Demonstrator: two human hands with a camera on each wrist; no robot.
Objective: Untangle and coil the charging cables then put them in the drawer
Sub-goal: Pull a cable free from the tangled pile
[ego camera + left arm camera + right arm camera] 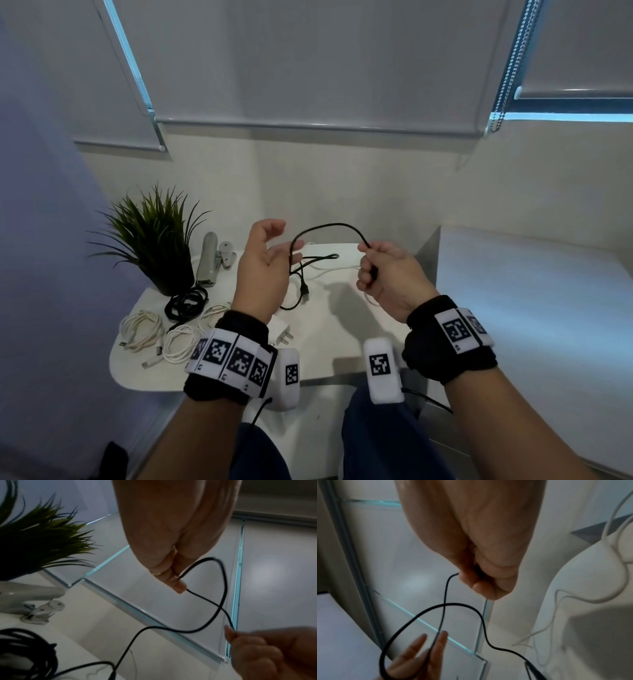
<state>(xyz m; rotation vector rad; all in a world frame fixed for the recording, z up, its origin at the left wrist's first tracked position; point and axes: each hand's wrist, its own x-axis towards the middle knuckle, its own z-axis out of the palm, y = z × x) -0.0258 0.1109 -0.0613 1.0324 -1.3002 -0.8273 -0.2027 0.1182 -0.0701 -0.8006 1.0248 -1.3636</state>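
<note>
Nearest, just below the left wrist, three coiled white cables (161, 334) and a coiled black cable (186, 303) lay on the white worktop (329, 359), beside a white plug adapter (281, 334). No drawer showed in any view, so nothing could be said of its contents.

Above these, the right hand (387, 279) was curled round the thin black charging cable (329, 226), pinching it at the fingertips. The left hand (265, 267) was spread, the cable running between its straight fingers (440, 642). The loop arched between the hands; its free plug (305, 293) hung down to the worktop.

Coiling would probably go best with even loops, each laid into the right hand's grip without twist.

Beyond the left hand stood a green spiky plant in a dark pot (154, 240) and a grey stapler (208, 260).
</note>
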